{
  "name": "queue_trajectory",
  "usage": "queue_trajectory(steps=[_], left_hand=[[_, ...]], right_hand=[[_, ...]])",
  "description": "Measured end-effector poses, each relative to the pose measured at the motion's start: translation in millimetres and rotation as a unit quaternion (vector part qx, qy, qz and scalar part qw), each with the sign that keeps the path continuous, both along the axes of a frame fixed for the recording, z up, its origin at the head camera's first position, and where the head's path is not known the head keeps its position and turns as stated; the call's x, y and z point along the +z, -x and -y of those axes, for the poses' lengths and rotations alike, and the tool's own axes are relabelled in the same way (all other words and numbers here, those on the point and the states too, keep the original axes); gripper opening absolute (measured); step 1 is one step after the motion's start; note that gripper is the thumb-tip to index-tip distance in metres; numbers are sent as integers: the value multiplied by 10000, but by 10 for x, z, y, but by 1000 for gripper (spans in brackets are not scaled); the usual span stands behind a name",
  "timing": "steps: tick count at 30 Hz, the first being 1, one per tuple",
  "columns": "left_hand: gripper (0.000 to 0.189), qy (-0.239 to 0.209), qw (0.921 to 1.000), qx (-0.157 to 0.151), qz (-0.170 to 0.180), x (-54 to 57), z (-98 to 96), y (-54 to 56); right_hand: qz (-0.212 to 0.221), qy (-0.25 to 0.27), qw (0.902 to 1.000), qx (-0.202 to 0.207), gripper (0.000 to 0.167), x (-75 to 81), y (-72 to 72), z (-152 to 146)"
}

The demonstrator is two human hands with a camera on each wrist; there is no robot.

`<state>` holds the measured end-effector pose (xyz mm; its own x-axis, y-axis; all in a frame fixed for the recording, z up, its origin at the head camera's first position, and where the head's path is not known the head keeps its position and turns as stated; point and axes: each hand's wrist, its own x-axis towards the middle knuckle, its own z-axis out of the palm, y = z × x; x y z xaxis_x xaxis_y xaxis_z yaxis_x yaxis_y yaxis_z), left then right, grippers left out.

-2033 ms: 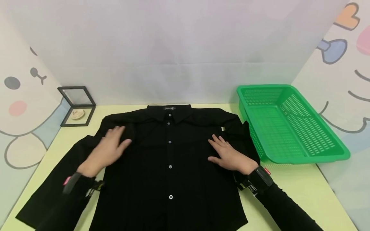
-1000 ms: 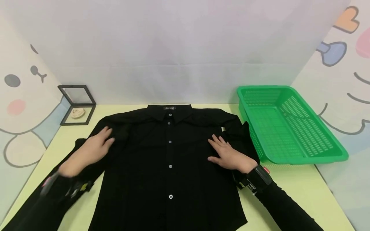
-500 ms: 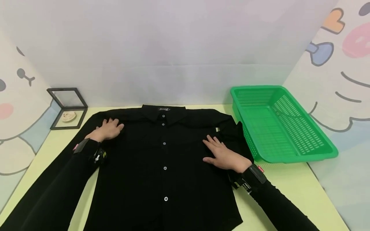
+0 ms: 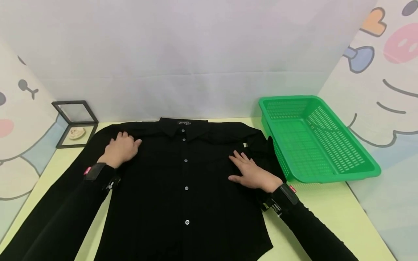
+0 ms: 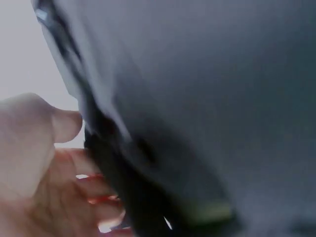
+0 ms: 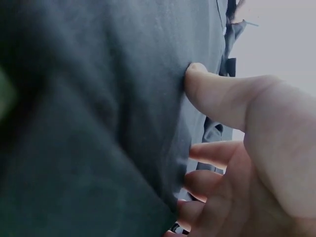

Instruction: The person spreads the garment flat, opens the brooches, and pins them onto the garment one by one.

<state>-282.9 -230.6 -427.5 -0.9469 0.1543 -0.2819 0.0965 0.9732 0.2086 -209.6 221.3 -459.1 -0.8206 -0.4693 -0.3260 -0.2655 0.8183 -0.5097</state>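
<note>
A black button-up shirt (image 4: 156, 188) lies spread front side up, its collar at the far edge of the table. My left hand (image 4: 121, 148) rests on the cloth near the shoulder on the left, fingers extended. On the other side of the button row, my right hand (image 4: 253, 172) lies with spread fingers on the chest, just below a small pale tag (image 4: 245, 145). In the right wrist view the fingertips (image 6: 197, 94) touch the fabric. The left wrist view is blurred, with the thumb (image 5: 66, 126) close to the dark cloth. The sleeve on the right is mostly tucked out of sight.
A green plastic basket (image 4: 352, 177) stands at the right, close to the shirt's shoulder. At the back left is a black-framed case (image 4: 75, 123) with a small pale round item (image 4: 77, 133) in it. The pale yellow table (image 4: 330, 217) meets walls at the back and sides.
My left hand swept outward along the left sleeve, then came back to the shoulder; that shoulder and sleeve now lie smoother. My right hand stayed on the chest. The view shifted slightly.
</note>
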Motion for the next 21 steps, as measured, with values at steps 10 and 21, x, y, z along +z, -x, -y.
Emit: queue_trajectory(steps=[10,21], left_hand=[[103,-788,9938,-48,784,-219,-41,-4],[92,-421,9981,-168,426,-120,-209,-339]], right_hand=[[35,-72,10000,-51,77,10,7,2],[45,-151,9999,31,78,22,125,47]])
